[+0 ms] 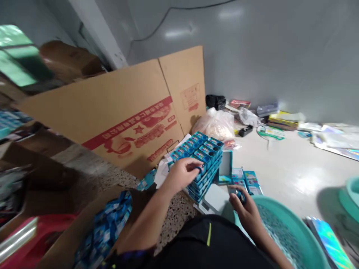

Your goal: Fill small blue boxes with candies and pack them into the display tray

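Observation:
A tall stack of blue trays (209, 164), filled with rows of small compartments or boxes, stands in front of me at the table edge. Over its near side, my left hand (183, 172) pinches a small dark-blue round item (199, 169). My right hand (246, 211) is curled around a small blue-and-black round item (240, 196), just above the rim of a turquoise basin (294, 220). Small pale pieces fill the basin. Between my hands sits a white plastic case or scale (215, 198). Several blue printed cards or boxes (251, 178) lie behind my right hand.
A large cardboard sheet (134, 123) stands upright at the left. Below it, an open carton (112, 216) holds blue packets. Clear plastic bags (218, 123) and assorted packaging lie along the wall. Another turquoise basin (350, 196) and shiny holographic sheets (328, 239) are at the right.

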Demonstrator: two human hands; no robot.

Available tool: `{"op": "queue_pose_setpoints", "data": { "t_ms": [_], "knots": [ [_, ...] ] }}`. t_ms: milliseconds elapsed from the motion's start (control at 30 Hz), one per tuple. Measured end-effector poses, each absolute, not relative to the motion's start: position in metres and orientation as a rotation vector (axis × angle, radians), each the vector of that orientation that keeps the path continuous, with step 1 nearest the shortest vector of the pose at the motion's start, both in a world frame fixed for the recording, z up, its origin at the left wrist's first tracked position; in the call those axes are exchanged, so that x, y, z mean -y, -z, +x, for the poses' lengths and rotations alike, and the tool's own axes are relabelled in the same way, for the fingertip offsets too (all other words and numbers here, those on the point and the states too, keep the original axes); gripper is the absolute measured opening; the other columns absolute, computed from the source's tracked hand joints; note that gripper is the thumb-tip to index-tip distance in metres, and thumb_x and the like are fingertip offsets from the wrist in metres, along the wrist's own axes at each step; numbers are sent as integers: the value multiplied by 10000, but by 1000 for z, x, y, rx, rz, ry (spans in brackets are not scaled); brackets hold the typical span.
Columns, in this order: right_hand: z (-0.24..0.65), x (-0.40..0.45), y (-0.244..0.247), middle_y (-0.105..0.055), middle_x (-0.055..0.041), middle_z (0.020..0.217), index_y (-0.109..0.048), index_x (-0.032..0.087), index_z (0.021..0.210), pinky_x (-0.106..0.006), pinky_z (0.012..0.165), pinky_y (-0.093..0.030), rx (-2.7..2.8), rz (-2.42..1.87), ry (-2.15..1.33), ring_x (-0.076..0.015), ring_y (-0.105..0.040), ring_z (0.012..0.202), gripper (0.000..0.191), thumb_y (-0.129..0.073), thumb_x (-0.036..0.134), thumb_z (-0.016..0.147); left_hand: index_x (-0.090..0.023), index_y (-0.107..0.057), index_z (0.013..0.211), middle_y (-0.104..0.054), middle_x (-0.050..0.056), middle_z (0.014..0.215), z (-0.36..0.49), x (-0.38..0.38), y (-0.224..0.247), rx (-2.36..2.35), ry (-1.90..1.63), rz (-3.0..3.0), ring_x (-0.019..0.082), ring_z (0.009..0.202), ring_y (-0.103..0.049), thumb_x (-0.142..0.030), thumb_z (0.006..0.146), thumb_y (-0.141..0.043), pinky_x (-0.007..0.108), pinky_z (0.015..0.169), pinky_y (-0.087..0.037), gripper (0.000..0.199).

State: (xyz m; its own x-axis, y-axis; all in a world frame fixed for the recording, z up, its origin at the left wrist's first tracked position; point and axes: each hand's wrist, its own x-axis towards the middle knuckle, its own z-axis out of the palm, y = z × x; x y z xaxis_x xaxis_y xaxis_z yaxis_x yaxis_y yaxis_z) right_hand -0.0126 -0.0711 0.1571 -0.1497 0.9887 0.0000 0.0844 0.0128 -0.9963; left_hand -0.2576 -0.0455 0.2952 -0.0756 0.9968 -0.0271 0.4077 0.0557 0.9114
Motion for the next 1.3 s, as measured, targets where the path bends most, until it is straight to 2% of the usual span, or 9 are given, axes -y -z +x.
{"op": "queue_pose_setpoints", "data": {
  "t_ms": [167,333,467,533,733,900,1033,1100,1300],
  "knots": [
    [-1,73,-151,-641,-39,752,-657,179,1153,-280,565,-503,1310,-1279,-1247,-193,-598,649,572,-604,687,896,-192,-755,951,-772,54,962,-278,-6,-314,-1810,-293,1920,209,916,-721,-244,808,-679,308,856,-559,170],
    [9,76,-148,-643,-45,762,-675,182,1117,-287,591,-504,1365,-1321,-1180,-205,-601,679,553,-602,682,894,-204,-712,826,-728,83,1035,-268,-41,-325,-1837,114,2097,299,1094,-638,-293,654,-816,354,933,-485,220],
    [11,78,-149,-666,-56,821,-677,187,1119,-303,656,-521,1445,-1345,-1143,-210,-614,716,507,-582,642,917,-213,-649,667,-679,6,713,-256,-73,-325,-1726,396,2037,211,720,-629,-264,586,-821,287,684,-445,197],
    [11,79,-149,-680,-67,870,-679,187,1109,-315,703,-527,1485,-1359,-1109,-212,-618,739,485,-576,623,923,-216,-633,672,-652,-13,669,-253,-82,-323,-1703,454,2026,191,653,-589,-282,549,-840,279,630,-400,250],
    [14,78,-160,-701,-74,909,-673,183,1113,-327,745,-533,1555,-1356,-1103,-208,-621,738,451,-559,583,938,-223,-587,702,-627,-21,656,-257,-86,-313,-1772,468,2017,186,623,-557,-339,532,-876,278,584,-340,355],
    [14,75,-176,-720,-76,929,-683,188,1086,-325,755,-546,1614,-1288,-1113,-221,-649,778,412,-569,554,936,-205,-587,659,-655,9,656,-252,-76,-326,-1893,430,2050,223,688,-620,-316,485,-933,283,657,-403,403],
    [8,78,-176,-740,-82,980,-685,194,1117,-345,802,-562,1616,-1272,-1073,-245,-689,865,361,-593,486,926,-198,-697,967,-743,86,1030,-221,-26,-340,-1893,171,2253,265,1007,-663,-285,756,-778,310,848,-437,242],
    [4,79,-174,-748,-91,1057,-680,207,1151,-365,867,-563,1627,-1239,-1048,-260,-702,955,327,-600,435,930,-211,-699,1098,-745,74,1059,-201,6,-334,-1698,-122,2212,225,961,-680,-365,888,-652,292,806,-456,264],
    [-4,73,-172,-727,-131,1225,-661,210,1215,-416,943,-557,1676,-1135,-964,-291,-691,1120,318,-560,383,968,-168,-752,1156,-779,88,1008,-168,46,-267,-1197,-487,1599,229,921,-708,-383,812,-718,294,784,-514,407]
  ]
}}
